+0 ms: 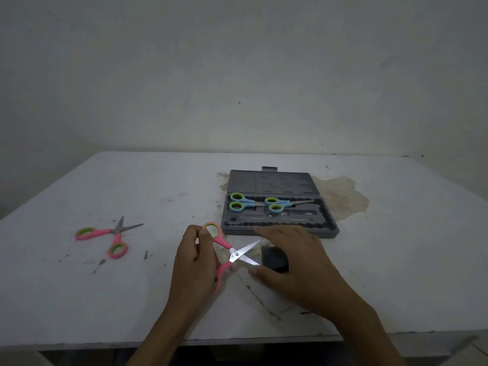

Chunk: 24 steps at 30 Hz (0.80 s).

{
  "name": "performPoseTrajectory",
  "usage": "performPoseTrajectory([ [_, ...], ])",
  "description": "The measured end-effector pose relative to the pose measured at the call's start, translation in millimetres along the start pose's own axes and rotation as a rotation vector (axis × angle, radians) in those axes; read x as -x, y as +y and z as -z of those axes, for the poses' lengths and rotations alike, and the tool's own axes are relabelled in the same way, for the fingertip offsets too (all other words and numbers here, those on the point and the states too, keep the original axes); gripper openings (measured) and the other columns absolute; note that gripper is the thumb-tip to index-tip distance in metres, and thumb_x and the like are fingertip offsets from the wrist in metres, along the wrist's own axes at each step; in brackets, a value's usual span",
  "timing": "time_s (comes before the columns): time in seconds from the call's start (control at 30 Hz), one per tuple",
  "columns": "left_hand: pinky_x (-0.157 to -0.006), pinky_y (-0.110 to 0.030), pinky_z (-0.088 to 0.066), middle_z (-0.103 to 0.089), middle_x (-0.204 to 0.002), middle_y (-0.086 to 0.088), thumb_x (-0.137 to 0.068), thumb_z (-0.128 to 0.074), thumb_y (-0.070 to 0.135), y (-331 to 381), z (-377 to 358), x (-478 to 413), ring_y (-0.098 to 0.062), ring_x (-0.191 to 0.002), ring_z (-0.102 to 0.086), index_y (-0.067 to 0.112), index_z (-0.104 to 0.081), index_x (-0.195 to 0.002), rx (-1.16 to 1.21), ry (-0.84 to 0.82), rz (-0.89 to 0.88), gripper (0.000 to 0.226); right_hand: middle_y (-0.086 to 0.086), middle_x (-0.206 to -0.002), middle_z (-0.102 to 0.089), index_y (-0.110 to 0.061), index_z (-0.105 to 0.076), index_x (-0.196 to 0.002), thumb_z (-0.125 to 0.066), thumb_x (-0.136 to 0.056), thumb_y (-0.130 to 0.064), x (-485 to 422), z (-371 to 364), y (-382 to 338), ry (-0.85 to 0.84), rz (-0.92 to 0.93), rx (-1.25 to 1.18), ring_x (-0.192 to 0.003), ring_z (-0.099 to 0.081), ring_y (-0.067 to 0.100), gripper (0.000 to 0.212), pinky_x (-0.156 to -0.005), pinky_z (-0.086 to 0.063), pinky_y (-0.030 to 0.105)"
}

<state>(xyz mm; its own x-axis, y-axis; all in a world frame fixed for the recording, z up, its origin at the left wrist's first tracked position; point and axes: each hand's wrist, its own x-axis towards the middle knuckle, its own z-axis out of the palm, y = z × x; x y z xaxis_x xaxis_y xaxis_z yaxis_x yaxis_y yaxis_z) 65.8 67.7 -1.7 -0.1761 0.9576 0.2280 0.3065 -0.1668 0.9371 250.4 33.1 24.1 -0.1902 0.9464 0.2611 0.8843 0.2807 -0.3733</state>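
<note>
My left hand point(194, 262) grips a pair of pink scissors point(229, 248) by the handles, blades spread wide and pointing right. My right hand point(293, 262) hovers with spread fingers over a small dark block point(274, 258) beside the blade tips; whether it touches the block I cannot tell. An open grey case point(280, 229) lies just beyond, with two blue scissors point(244, 202) point(280, 204) in its tray. A second pair of pink scissors point(111, 236) lies open on the table at the left.
The white table point(79, 299) is scuffed, with a brown stain point(343, 196) right of the case. Its front edge runs close below my forearms. A plain wall stands behind the table.
</note>
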Motion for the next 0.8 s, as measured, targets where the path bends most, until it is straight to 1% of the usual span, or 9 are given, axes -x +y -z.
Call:
performPoseTrajectory([
  [0.1, -0.045, -0.017, -0.038, -0.044, -0.054, 0.0, -0.104, -0.036, 0.027, 2.5, 1.5, 1.0, -0.008, -0.047, -0.045, 0.011, -0.049, -0.082, 0.058, -0.064, 0.002, 0.03, -0.025, -0.123, -0.051, -0.041, -0.051, -0.128, -0.053, -0.079, -0.069, 1.1, -14.0, 0.5, 0.095, 0.014, -0.104, -0.112, -0.036, -0.005, 0.056, -0.102, -0.034, 0.029],
  [0.17, -0.039, -0.014, -0.037, -0.043, -0.044, 0.005, -0.103, -0.039, 0.021, 6.1, 2.8, 2.3, -0.005, -0.035, -0.041, 0.01, -0.052, -0.082, 0.141, -0.114, 0.024, 0.028, -0.023, -0.115, -0.057, -0.039, -0.058, -0.12, -0.048, -0.079, -0.071, 5.2, -21.8, 4.3, 0.154, 0.01, -0.121, -0.104, -0.038, -0.006, 0.053, -0.093, -0.033, 0.025],
  [0.27, -0.041, -0.014, -0.041, -0.059, -0.051, 0.001, -0.102, -0.044, 0.017, 14.7, 5.4, 4.5, -0.005, -0.034, -0.045, 0.006, -0.055, -0.097, 0.267, -0.207, 0.045, 0.016, -0.024, -0.108, -0.058, -0.036, -0.062, -0.114, -0.051, -0.082, -0.063, 7.9, -26.6, 13.0, 0.231, -0.004, -0.155, -0.101, -0.045, -0.005, 0.044, -0.091, -0.038, 0.026],
  [0.3, -0.042, -0.012, -0.043, -0.068, -0.063, -0.004, -0.1, -0.048, 0.016, 17.0, 5.6, 5.1, -0.006, -0.04, -0.055, 0.008, -0.054, -0.104, 0.316, -0.235, 0.067, 0.01, -0.026, -0.105, -0.057, -0.035, -0.063, -0.113, -0.056, -0.084, -0.057, 8.1, -26.5, 13.5, 0.26, -0.017, -0.184, -0.1, -0.048, -0.004, 0.036, -0.09, -0.041, 0.026],
  [0.37, -0.052, -0.011, -0.05, -0.073, -0.093, -0.009, -0.091, -0.064, 0.02, 10.9, 5.2, 3.3, -0.011, -0.068, -0.071, 0.023, -0.048, -0.12, 0.29, -0.276, 0.082, 0.033, -0.024, -0.102, -0.059, -0.032, -0.065, -0.11, -0.065, -0.088, -0.039, 8.4, -25.7, 12.9, 0.29, -0.065, -0.255, -0.098, -0.052, 0.0, 0.023, -0.091, -0.044, 0.028],
  [0.43, -0.069, -0.012, -0.054, -0.064, -0.116, 0.0, -0.077, -0.081, 0.025, 0.6, 5.6, 1.7, -0.015, -0.095, -0.069, 0.04, -0.039, -0.129, 0.145, -0.357, 0.01, 0.069, -0.016, -0.101, -0.064, -0.028, -0.066, -0.108, -0.067, -0.089, -0.026, 8.5, -26.0, 11.4, 0.307, -0.113, -0.295, -0.096, -0.056, 0.005, 0.019, -0.091, -0.048, 0.031],
  [0.5, -0.079, -0.01, -0.052, -0.053, -0.126, 0.013, -0.064, -0.09, 0.027, -3.1, 5.2, 1.9, -0.009, -0.107, -0.063, 0.05, -0.035, -0.129, 0.066, -0.427, -0.073, 0.088, -0.013, -0.1, -0.067, -0.028, -0.066, -0.104, -0.068, -0.088, -0.02, 9.1, -26.5, 11.8, 0.34, -0.143, -0.349, -0.095, -0.059, 0.006, 0.018, -0.09, -0.05, 0.033],
  [0.63, -0.088, -0.02, -0.054, -0.043, -0.124, 0.024, -0.07, -0.087, 0.028, -7.9, 4.5, 6.5, -0.005, -0.106, -0.059, 0.053, -0.032, -0.133, -0.05, -0.393, -0.209, 0.087, -0.021, -0.093, -0.066, -0.042, -0.061, -0.09, -0.07, -0.086, -0.019, 10.5, -25.1, 13.4, 0.378, -0.141, -0.439, -0.091, -0.062, 0.0, 0.025, -0.085, -0.053, 0.027],
  [0.8, -0.077, -0.003, -0.046, -0.034, -0.123, 0.026, -0.08, -0.078, 0.024, -15.3, 13.1, 7.4, 0.008, -0.103, -0.05, 0.045, -0.033, -0.134, -0.245, -0.303, -0.475, 0.073, -0.023, -0.087, -0.066, -0.046, -0.058, -0.079, -0.071, -0.084, -0.017, 8.9, -26.6, 13.6, 0.411, -0.088, -0.456, -0.088, -0.061, -0.001, 0.033, -0.082, -0.051, 0.022],
])
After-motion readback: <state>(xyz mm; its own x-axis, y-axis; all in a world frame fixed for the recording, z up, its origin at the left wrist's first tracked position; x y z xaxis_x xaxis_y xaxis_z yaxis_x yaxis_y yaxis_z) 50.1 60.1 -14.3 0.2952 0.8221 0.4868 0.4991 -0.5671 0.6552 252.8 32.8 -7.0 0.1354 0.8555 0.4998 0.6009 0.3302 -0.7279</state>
